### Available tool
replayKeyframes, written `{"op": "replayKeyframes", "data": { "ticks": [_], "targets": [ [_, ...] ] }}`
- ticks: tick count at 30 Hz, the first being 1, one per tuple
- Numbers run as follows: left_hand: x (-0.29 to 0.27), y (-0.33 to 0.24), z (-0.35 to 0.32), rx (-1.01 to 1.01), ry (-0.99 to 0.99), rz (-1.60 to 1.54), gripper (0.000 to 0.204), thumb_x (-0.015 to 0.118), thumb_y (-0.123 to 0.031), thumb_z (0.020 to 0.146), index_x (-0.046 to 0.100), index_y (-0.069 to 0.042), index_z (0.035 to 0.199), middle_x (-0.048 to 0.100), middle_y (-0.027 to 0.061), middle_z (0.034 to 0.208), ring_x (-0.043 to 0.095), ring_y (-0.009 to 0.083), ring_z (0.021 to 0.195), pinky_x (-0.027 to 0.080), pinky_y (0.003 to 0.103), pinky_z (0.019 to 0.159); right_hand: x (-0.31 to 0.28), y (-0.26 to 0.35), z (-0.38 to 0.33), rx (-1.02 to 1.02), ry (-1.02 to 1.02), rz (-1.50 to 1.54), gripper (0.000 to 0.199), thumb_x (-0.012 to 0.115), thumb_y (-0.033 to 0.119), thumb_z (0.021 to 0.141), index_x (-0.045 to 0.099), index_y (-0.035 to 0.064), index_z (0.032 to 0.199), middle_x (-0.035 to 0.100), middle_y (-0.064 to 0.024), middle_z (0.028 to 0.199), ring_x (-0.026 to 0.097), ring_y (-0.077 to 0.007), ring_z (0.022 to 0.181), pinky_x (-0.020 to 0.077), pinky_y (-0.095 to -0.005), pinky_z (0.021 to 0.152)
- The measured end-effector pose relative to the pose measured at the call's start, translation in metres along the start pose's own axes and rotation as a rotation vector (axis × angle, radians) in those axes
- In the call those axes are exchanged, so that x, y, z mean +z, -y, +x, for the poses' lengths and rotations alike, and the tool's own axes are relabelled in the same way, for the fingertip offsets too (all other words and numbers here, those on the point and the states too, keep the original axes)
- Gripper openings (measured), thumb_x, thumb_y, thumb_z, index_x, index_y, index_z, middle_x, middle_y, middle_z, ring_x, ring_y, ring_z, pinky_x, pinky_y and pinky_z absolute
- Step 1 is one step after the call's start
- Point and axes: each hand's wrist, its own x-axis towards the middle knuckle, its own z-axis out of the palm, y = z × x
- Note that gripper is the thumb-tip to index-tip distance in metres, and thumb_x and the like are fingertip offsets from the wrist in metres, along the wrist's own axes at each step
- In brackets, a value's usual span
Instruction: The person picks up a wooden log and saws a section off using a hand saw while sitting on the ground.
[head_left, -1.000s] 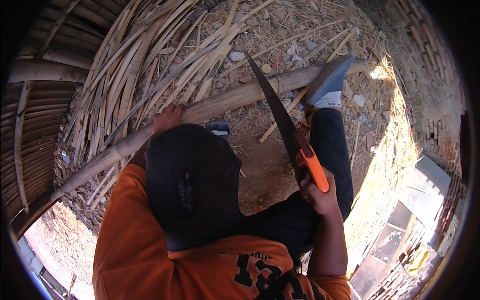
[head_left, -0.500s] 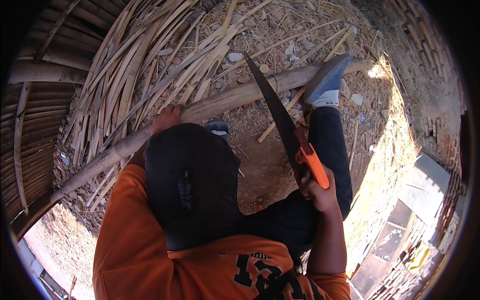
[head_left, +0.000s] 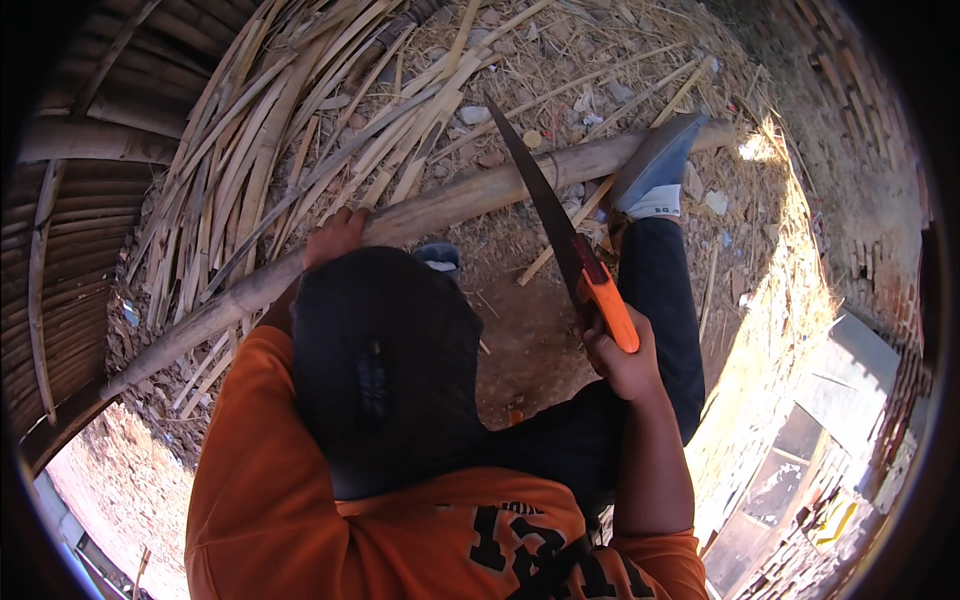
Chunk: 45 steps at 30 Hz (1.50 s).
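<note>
A long wooden pole (head_left: 440,213) lies slantwise across the ground in front of me. My left hand (head_left: 336,238) is closed over it left of the middle, its fingertips showing on the far side. In my right hand (head_left: 628,362) is the orange handle of a handsaw (head_left: 548,200). The dark blade crosses the pole right of its middle and points away from me; whether its teeth bite into the wood I cannot tell. My right shoe (head_left: 658,160) rests on the pole near its far right end. My raised left knee (head_left: 385,340) hides part of my left forearm.
A heap of split bamboo strips (head_left: 270,130) lies beyond the pole at the left. Straw and rubble cover the ground around it. A slatted bamboo wall (head_left: 75,270) stands at the left, a brick wall (head_left: 880,130) at the right. My other shoe (head_left: 438,257) is below the pole.
My right hand and the saw have shifted a little forward and to the left, the blade still across the pole. My left hand stays in place on the pole.
</note>
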Motion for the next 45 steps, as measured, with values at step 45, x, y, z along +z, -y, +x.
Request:
{"op": "replayKeyframes", "data": {
  "ticks": [45],
  "targets": [
    [-0.001, -0.006, -0.002, 0.002, -0.041, -0.007, 0.059, 0.069, -0.036, 0.088, 0.052, -0.018, 0.141, 0.059, 0.0108, 0.131, 0.063, 0.0361, 0.123, 0.052, 0.052, 0.101, 0.01, -0.009, 0.015, -0.06, 0.003, -0.004, 0.01, 0.062, 0.003, 0.085, 0.058, 0.0019, 0.094, 0.058, -0.0011, 0.08, 0.055, -0.0091, 0.067, 0.0452, -0.0274, 0.062]
  ]
}}
